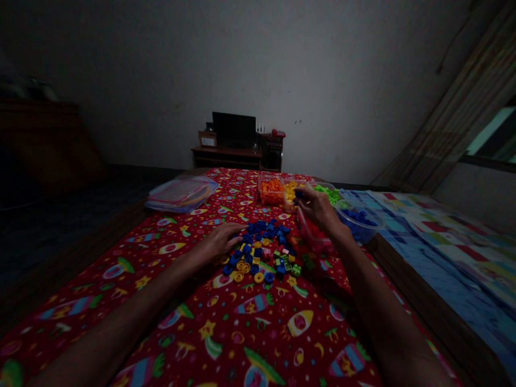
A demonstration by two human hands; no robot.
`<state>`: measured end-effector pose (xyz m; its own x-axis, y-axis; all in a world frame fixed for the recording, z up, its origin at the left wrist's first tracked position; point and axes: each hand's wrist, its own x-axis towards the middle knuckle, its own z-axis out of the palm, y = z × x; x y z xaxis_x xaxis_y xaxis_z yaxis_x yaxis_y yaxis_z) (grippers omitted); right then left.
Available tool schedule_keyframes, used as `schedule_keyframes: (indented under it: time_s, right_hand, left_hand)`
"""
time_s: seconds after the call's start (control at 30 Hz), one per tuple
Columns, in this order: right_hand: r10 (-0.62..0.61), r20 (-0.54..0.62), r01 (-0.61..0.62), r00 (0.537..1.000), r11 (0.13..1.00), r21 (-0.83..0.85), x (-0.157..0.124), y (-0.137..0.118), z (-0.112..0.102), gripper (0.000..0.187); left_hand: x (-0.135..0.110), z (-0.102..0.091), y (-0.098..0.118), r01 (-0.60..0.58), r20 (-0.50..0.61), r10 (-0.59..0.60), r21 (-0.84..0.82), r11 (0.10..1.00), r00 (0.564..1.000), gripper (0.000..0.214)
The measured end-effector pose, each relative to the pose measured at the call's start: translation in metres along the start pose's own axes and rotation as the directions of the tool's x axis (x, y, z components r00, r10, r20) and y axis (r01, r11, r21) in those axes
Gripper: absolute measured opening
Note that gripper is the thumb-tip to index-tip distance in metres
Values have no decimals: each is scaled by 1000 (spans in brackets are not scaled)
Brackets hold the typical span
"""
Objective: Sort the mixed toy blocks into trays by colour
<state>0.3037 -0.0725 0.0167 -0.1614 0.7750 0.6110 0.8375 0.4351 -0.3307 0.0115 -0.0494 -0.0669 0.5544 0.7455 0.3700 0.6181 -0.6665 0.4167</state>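
Note:
A pile of small plastic pieces, mostly blue with yellow, green and red ones, lies on the red rocket-patterned cloth. My left hand rests at the pile's left edge, fingers curled over the pieces. My right hand is raised behind the pile, fingers pinched on a small dark blue piece above the containers. A red-piece container sits under that wrist.
Clear tubs hold orange pieces, yellow pieces, green pieces and blue pieces. A stack of clear lids lies at the far left of the cloth. A checked blue mat lies right. A desk with a monitor stands by the wall.

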Motion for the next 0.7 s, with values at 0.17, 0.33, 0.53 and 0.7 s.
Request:
schedule_keyframes:
  time_s: [0.17,0.33,0.53,0.7]
  right_hand:
    - [226,-232,-289,946,911,-294,-7,62,-52,33]
    - [429,-173,-462,887,799,-385,-28,107,-71,33]
    - [345,-302,-442,888,821,-362,-22,96,-77,34]
    - [255,-262,-325,931,904,-276,-4,50,-70,29]
  left_hand:
    - [-5,15,-18,14,42,-11,-81,997,999,37]
    - [-1,9,-13,37,64,-32,-77,996,997,33]
    - [4,-4,5,129,57,-126,-46,991,990,32]
    - [8,-10,10,251,-12,-256,-155,955,967,43]
